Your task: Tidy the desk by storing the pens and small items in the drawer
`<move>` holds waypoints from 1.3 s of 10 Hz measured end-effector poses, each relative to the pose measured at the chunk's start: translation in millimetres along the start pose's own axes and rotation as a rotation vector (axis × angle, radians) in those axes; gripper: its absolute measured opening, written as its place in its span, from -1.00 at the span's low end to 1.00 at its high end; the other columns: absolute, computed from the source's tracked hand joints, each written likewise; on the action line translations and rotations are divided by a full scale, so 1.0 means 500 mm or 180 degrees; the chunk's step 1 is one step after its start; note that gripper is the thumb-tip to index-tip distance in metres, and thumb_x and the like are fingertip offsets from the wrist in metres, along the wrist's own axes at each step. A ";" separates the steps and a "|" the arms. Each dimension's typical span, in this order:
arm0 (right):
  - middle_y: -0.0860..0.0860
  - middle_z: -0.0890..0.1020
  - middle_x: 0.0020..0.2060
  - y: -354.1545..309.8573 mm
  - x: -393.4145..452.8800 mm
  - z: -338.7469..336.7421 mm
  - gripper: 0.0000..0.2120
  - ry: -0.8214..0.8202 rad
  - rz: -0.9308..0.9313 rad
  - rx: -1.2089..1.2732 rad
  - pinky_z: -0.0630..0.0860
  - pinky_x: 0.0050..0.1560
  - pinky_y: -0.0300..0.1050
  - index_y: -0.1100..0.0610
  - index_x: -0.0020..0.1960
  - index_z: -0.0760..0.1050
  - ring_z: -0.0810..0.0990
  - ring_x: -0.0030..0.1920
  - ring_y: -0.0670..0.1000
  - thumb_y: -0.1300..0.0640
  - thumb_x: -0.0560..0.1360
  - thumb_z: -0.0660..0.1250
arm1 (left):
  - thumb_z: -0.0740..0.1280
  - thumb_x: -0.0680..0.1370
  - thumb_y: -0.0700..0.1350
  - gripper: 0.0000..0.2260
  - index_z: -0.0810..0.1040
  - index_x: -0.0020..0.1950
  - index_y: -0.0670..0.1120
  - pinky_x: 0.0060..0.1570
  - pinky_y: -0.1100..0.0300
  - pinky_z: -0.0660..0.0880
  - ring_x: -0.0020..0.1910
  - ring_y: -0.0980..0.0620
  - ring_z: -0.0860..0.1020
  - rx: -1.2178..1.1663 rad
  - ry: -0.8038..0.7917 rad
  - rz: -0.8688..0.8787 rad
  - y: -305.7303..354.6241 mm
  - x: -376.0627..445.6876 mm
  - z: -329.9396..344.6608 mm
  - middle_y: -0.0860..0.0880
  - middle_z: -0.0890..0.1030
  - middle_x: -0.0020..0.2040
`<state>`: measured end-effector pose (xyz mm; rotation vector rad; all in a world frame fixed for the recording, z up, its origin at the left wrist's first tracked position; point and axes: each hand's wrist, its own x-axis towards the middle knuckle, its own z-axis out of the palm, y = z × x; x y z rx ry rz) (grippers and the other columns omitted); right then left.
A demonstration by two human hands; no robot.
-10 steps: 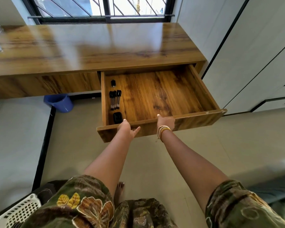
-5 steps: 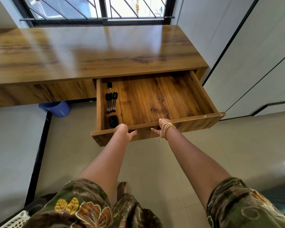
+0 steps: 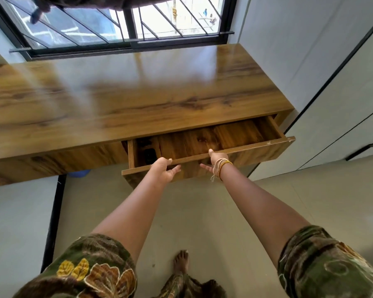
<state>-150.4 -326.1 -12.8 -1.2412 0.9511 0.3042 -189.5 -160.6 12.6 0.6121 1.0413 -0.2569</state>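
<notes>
The wooden drawer [image 3: 256, 150] under the desk top [image 3: 138, 100] stands only a little way out. Both hands rest on its front panel. My left hand [image 3: 163, 169] grips the top edge left of centre, fingers over the rim. My right hand [image 3: 215, 161], with thread bands at the wrist, holds the same edge near the middle, thumb spread below. Inside, at the drawer's left end, a small black item [image 3: 150, 154] shows in shadow. The pens lie further back and are hidden under the desk top.
A barred window [image 3: 125, 24] runs behind the desk. White cupboard doors [image 3: 332, 93] stand close on the right. A blue bin [image 3: 79, 173] peeks out under the desk at left. My bare foot [image 3: 181, 262] is on the tiled floor below.
The drawer has slid most of the way in under the desk, with both hands on its front. The pens and small cap went out of sight. The view tilted up toward the window.
</notes>
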 end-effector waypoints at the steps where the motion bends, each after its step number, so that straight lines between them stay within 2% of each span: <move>1: 0.20 0.40 0.28 -0.021 0.013 0.019 -0.57 -0.0001 -0.0064 0.0019 0.66 -0.15 0.09 0.21 0.34 0.36 0.49 0.11 0.24 0.06 0.54 0.33 | 0.35 0.53 -0.31 -0.37 0.12 0.53 -0.18 0.28 -0.22 0.42 0.47 -0.46 0.05 -0.0033 -0.0184 0.0017 0.033 0.015 0.017 -0.34 -0.09 0.53; 2: 0.17 0.35 0.35 -0.061 0.034 0.062 -0.41 -0.0071 -0.0124 -0.0023 0.66 -0.11 0.11 0.15 0.40 0.33 0.45 0.14 0.21 -0.13 0.49 0.33 | 0.43 0.52 -0.14 -0.26 0.06 0.55 -0.13 0.27 -0.26 0.41 0.48 -0.47 0.00 -0.0241 -0.0258 0.0023 0.082 0.038 0.046 -0.32 -0.14 0.54; 4: 0.14 0.35 0.38 -0.116 0.074 0.112 -0.27 -0.0102 -0.0166 -0.0272 0.66 -0.10 0.09 0.15 0.42 0.31 0.44 0.23 0.23 -0.19 0.40 0.41 | 0.41 0.52 -0.07 -0.24 0.02 0.55 -0.15 0.29 -0.28 0.37 0.49 -0.45 -0.02 -0.0646 -0.0129 -0.0154 0.130 0.083 0.095 -0.32 -0.14 0.54; 5: 0.13 0.39 0.34 -0.129 0.092 0.131 -0.27 -0.0056 -0.0171 -0.0313 0.67 -0.13 0.09 0.17 0.39 0.35 0.46 0.13 0.21 -0.17 0.37 0.46 | 0.42 0.51 -0.07 -0.25 0.04 0.55 -0.17 0.29 -0.28 0.37 0.48 -0.47 -0.03 -0.0681 -0.0157 -0.0172 0.145 0.104 0.109 -0.32 -0.13 0.54; 6: 0.15 0.45 0.27 -0.157 0.126 0.152 -0.39 -0.0138 -0.0056 -0.0196 0.66 -0.29 0.07 0.18 0.29 0.41 0.52 0.10 0.22 -0.11 0.37 0.48 | 0.40 0.53 -0.14 -0.38 0.17 0.48 -0.23 0.28 -0.28 0.37 0.47 -0.49 0.02 -0.0598 -0.0251 -0.0154 0.167 0.131 0.125 -0.36 -0.01 0.53; 7: 0.18 0.46 0.23 -0.171 0.147 0.158 -0.47 -0.0232 0.0016 -0.0067 0.64 -0.34 0.06 0.19 0.26 0.39 0.52 0.09 0.25 -0.02 0.41 0.45 | 0.37 0.55 -0.20 -0.52 0.27 0.39 -0.27 0.30 -0.28 0.36 0.46 -0.48 0.09 -0.0573 -0.0330 -0.0115 0.175 0.142 0.134 -0.38 0.09 0.50; 9: 0.18 0.44 0.21 -0.182 0.146 0.161 -0.54 -0.0333 0.0130 0.0000 0.61 -0.36 0.09 0.20 0.29 0.35 0.50 0.08 0.23 0.05 0.48 0.40 | 0.37 0.54 -0.22 -0.56 0.32 0.36 -0.29 0.31 -0.26 0.37 0.41 -0.46 0.24 -0.0424 -0.0236 -0.0147 0.171 0.135 0.141 -0.34 0.29 0.42; 10: 0.16 0.45 0.25 -0.190 0.132 0.172 -0.53 -0.0127 0.0104 -0.0391 0.62 -0.42 0.08 0.20 0.32 0.37 0.50 0.17 0.25 0.01 0.50 0.37 | 0.39 0.53 -0.21 -0.56 0.33 0.36 -0.24 0.29 -0.22 0.41 0.38 -0.31 0.36 -0.0117 -0.0022 -0.0050 0.182 0.106 0.141 -0.25 0.38 0.35; 11: 0.14 0.45 0.28 -0.198 0.112 0.191 -0.55 0.0192 0.0025 -0.1030 0.66 -0.26 0.11 0.21 0.33 0.38 0.52 0.18 0.26 -0.01 0.54 0.30 | 0.33 0.57 -0.22 -0.59 0.34 0.40 -0.22 0.29 -0.18 0.43 0.38 -0.23 0.39 0.0393 0.0232 -0.0064 0.195 0.082 0.149 -0.20 0.39 0.37; 12: 0.18 0.47 0.30 -0.223 0.076 0.188 -0.59 0.0200 -0.0131 -0.2386 0.62 -0.39 -0.04 0.26 0.36 0.35 0.60 0.13 0.21 0.05 0.60 0.14 | 0.15 0.65 -0.23 -0.65 0.32 0.44 -0.22 0.22 -0.13 0.50 0.33 -0.26 0.45 0.1462 0.0128 -0.0093 0.222 0.030 0.165 -0.29 0.45 0.35; 13: 0.20 0.63 0.07 -0.241 0.064 0.174 -0.63 0.0350 -0.0391 -0.2955 0.63 -0.26 0.00 0.27 0.24 0.44 0.68 -0.06 0.19 0.06 0.55 0.15 | 0.12 0.65 -0.19 -0.70 0.40 0.35 -0.26 0.01 -0.06 0.59 0.12 -0.23 0.61 0.1713 0.0050 -0.0059 0.238 0.003 0.172 -0.30 0.62 0.13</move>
